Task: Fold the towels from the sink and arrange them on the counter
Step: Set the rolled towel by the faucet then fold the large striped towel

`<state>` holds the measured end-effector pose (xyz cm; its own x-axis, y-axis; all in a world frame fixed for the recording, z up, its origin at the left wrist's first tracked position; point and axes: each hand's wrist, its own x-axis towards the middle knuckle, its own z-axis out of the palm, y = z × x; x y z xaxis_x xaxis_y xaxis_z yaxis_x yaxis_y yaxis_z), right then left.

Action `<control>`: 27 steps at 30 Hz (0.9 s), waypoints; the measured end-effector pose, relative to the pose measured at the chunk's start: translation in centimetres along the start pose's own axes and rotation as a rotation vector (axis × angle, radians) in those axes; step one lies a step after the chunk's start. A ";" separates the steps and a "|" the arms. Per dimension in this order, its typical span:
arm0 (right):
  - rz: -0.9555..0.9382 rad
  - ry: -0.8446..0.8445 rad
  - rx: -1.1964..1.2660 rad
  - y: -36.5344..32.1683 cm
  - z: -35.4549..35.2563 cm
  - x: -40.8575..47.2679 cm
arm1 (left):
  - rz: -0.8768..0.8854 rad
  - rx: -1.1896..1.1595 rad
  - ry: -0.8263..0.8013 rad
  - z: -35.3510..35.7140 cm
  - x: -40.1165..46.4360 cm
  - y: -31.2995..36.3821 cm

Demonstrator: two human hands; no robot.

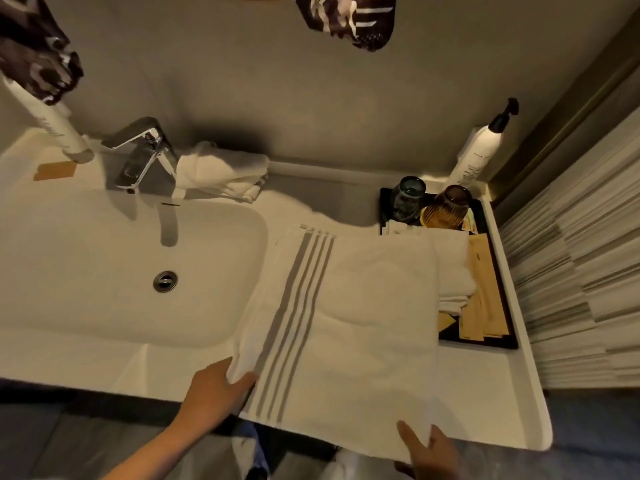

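Counter [485,393]: white, one piece with the basin, running right to the wall.

Sink [104,271]: the bowl is seen empty of towels; only the drain [165,281] shows. Removal from the sink is judged complete.

Striped towel [346,323]: white with grey bands, spread flat on the counter right of the bowl, its near edge hanging over the counter front and its far corner lying over the tray. Folding is judged begun but not finished.

Tray [478,342]: black, holding two tumblers, paper sachets and a small stack of folded white cloths.

Second towel [221,169]: bunched behind the faucet [145,154], not neatly folded; likely still to be done.

Left hand [211,393]: the towel's near left corner is pinched between thumb and fingers.

Right hand [429,452]: the near right edge is gripped from beneath, thumb on top.
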<state>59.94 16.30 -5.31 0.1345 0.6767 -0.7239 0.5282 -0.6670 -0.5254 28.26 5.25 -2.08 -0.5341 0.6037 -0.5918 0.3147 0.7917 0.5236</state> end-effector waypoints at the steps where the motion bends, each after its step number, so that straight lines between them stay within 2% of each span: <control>1: 0.069 -0.040 0.083 -0.6 0.1 -0.5 | -0.015 -0.014 0.011 -0.3 0.0 -0.5; 3: 0.096 -0.083 0.194 -1.0 0.4 -1.3 | -0.063 -0.027 0.003 -0.8 -0.3 -1.9; 8: 0.008 -0.100 0.112 -0.7 1.5 -3.1 | -0.151 -0.018 0.008 -1.5 -2.3 -4.2; 11: 0.073 -0.174 0.145 -0.1 1.5 -4.4 | -0.215 -0.051 -0.017 -1.6 -3.7 -5.2; 13: 0.114 -0.190 0.148 0.6 1.0 -5.1 | -0.273 -0.093 -0.101 -1.7 -5.1 -5.8; 16: 0.123 -0.216 0.012 2.1 -0.4 -6.2 | -0.412 -0.164 -0.317 -3.5 -7.5 -5.8; 17: 0.138 -0.261 -0.009 2.0 -0.6 -6.4 | -0.467 -0.229 -0.388 -4.5 -8.2 -5.5; 19: 0.201 -0.333 0.098 0.1 -1.1 -6.7 | -0.546 -0.463 -0.472 -6.3 -9.1 -4.6; 21: 0.251 -0.411 0.279 -2.9 -1.5 -6.2 | -0.558 -0.756 -0.407 -7.5 -8.6 -3.5; 22: 0.259 -0.460 0.445 -4.8 -1.6 -6.5 | -0.548 -0.908 -0.353 -7.9 -7.8 -2.7; 25: 0.160 -0.580 0.908 -9.6 -1.1 -6.5 | -0.379 -1.374 -0.278 -8.9 -3.9 -0.2; 27: 0.076 -0.557 0.969 -10.6 -0.7 -4.9 | -0.222 -1.637 -0.185 -9.4 -1.6 0.8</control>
<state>54.25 20.29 4.10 -0.3833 0.5520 -0.7405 -0.3740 -0.8259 -0.4220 22.05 3.99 5.03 -0.3207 0.5971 -0.7352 -0.9164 0.0006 0.4002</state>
